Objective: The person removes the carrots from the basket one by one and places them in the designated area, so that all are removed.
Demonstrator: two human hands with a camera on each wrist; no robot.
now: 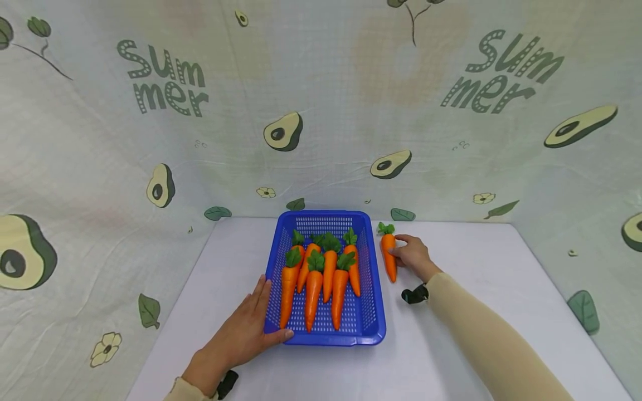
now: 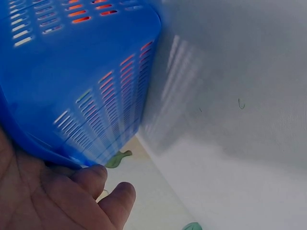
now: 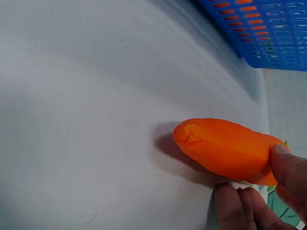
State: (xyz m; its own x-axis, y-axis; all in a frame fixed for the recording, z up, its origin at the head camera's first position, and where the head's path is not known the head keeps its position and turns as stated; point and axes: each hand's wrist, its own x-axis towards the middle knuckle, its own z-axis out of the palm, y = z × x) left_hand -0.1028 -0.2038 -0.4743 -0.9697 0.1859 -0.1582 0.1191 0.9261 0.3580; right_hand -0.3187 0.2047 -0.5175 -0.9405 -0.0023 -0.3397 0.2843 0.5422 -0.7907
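Note:
My right hand [image 1: 413, 256] pinches an orange carrot [image 1: 388, 257] with green leaves, just right of the blue basket [image 1: 378, 312]. In the right wrist view, the thumb rests on the carrot [image 3: 225, 148] near its leafy end, while other fingers sit along its lower side; its blunt tip points away from the hand. My left hand [image 1: 246, 323] touches the basket's near left corner, fingers extended along the left side and thumb on the front rim. From the left wrist, fingers [image 2: 120, 199] show beside the basket wall [image 2: 57, 81]. Several carrots [image 1: 312, 301] lie inside, leaves toward the far end.
A white table [image 1: 476, 267] bears the basket near its middle. Behind and at both sides hangs a pale cloth [image 1: 331, 184] printed with avocados, leaves and lettering. A dark wrist strap piece [image 1: 415, 294] sits by the right wrist.

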